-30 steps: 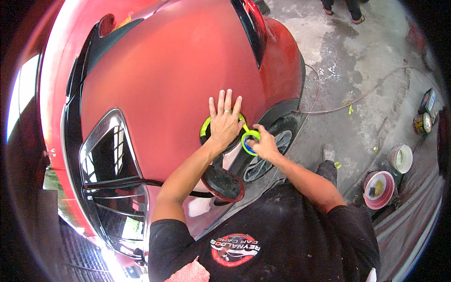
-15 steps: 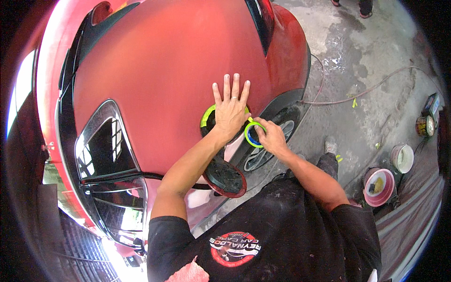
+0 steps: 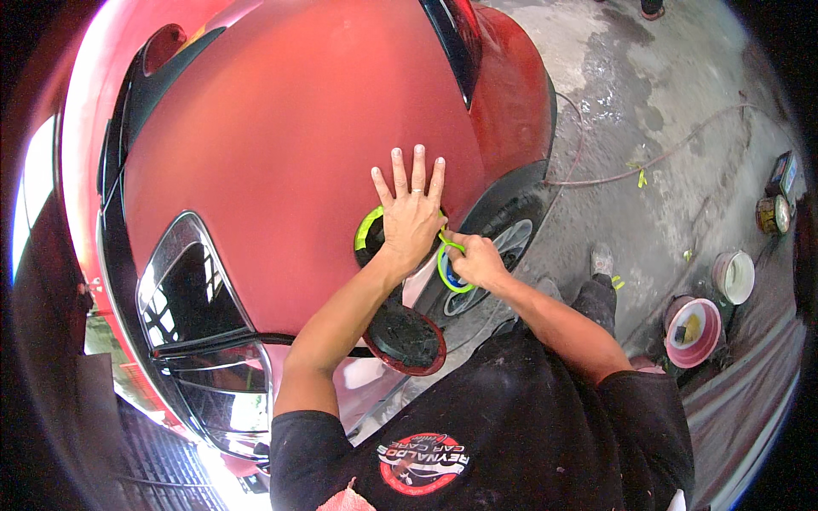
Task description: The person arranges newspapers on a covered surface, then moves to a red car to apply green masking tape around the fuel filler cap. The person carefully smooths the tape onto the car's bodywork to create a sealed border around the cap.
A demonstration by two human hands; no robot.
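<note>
My left hand (image 3: 411,223) lies flat with fingers spread on the dull red car panel (image 3: 298,170). It covers much of a round fuel filler recess, whose visible left rim carries bright yellow-green masking tape (image 3: 368,228). Gripped in my right hand (image 3: 479,261) is a roll of yellow-green masking tape (image 3: 461,288) with a blue core. A short strip runs from the roll up toward the edge of my left hand. The fuel door (image 3: 406,338) hangs open below the recess, its black inner side facing up.
A car wheel (image 3: 513,241) sits just beyond my right hand. On the concrete floor at right stand a pink bucket (image 3: 712,334), a white bucket (image 3: 734,277) and a can (image 3: 773,215). A hose (image 3: 613,180) crosses the floor. Another person's foot (image 3: 653,12) shows at the top.
My right hand and the tape roll have moved slightly toward me, and the roll has tilted. My left hand stays spread on the panel. The whole view has shifted a little.
</note>
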